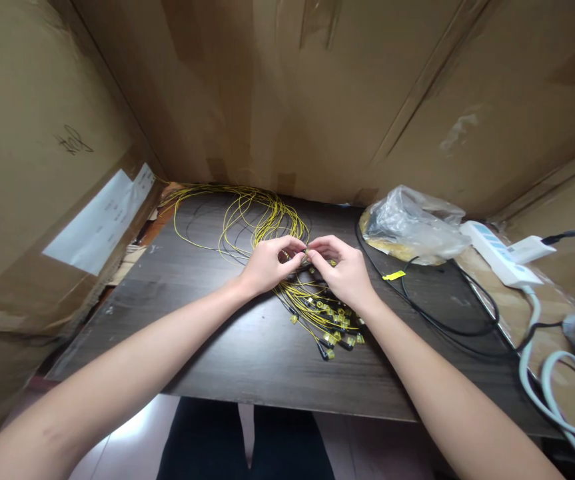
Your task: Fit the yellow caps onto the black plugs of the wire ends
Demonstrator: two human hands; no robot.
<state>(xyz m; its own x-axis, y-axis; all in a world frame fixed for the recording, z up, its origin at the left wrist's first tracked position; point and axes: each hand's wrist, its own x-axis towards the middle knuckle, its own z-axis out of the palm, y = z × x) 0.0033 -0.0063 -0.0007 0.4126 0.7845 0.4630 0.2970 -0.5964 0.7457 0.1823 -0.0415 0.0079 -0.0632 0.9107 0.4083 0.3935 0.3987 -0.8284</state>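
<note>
A bundle of thin yellow cables (262, 217) lies looped on the dark wooden table (207, 333). Their yellow-capped connector ends (334, 327) spread out near the middle. My left hand (267, 265) and my right hand (344, 270) meet above the bundle, fingertips together. Both pinch a small connector end of one yellow cable between thumb and fingers. The exact part between the fingertips is mostly hidden.
Cardboard walls close in the back and left. A clear plastic bag (412, 223) over a yellowish roll lies at the back right. A white power strip (500, 253), black cable (447, 320) and white cord (552, 393) lie on the right.
</note>
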